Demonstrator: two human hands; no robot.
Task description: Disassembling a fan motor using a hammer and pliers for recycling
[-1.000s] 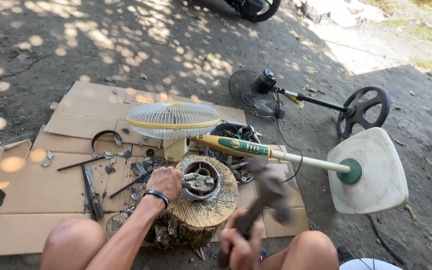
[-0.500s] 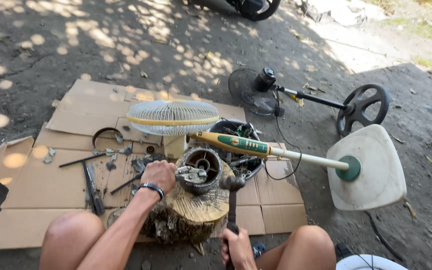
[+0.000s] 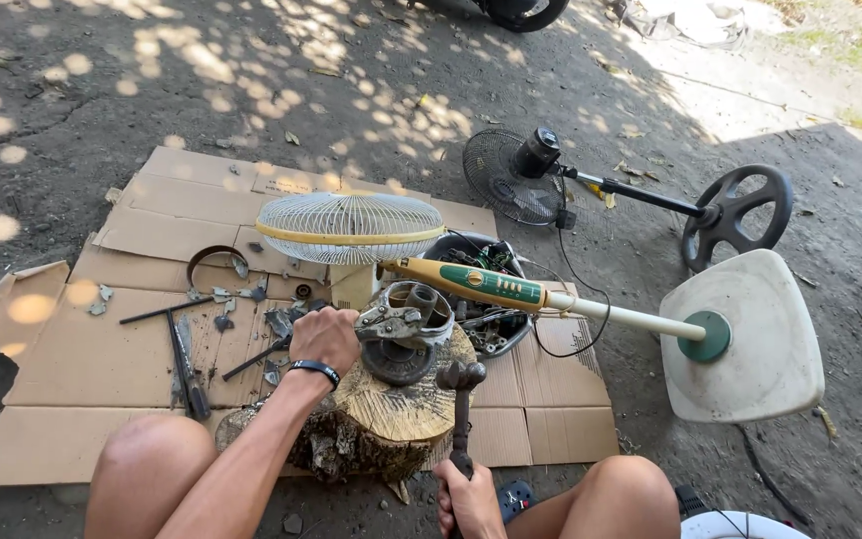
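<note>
My left hand [image 3: 326, 337], with a black wristband, grips a metal fan motor part [image 3: 403, 324] resting on a wooden stump [image 3: 401, 409] between my knees. My right hand [image 3: 468, 496] is closed on the handle of a hammer [image 3: 461, 394]; its head hovers just right of the motor, over the stump's edge. Behind the stump lies a standing fan on its side, with a white wire cage [image 3: 349, 228], a cream and green pole [image 3: 511, 291] and a white square base [image 3: 740, 339].
Flattened cardboard [image 3: 82, 349] covers the dirt ground, strewn with screwdrivers [image 3: 184, 361], metal scraps and a black ring [image 3: 214, 262]. A black bowl of wiring [image 3: 491, 262] sits behind the motor. A second black fan [image 3: 521, 180] with round base [image 3: 735, 212] lies further back.
The hammer swung down from a raised, blurred position at my right to beside the motor on the stump. My left hand stayed on the motor part.
</note>
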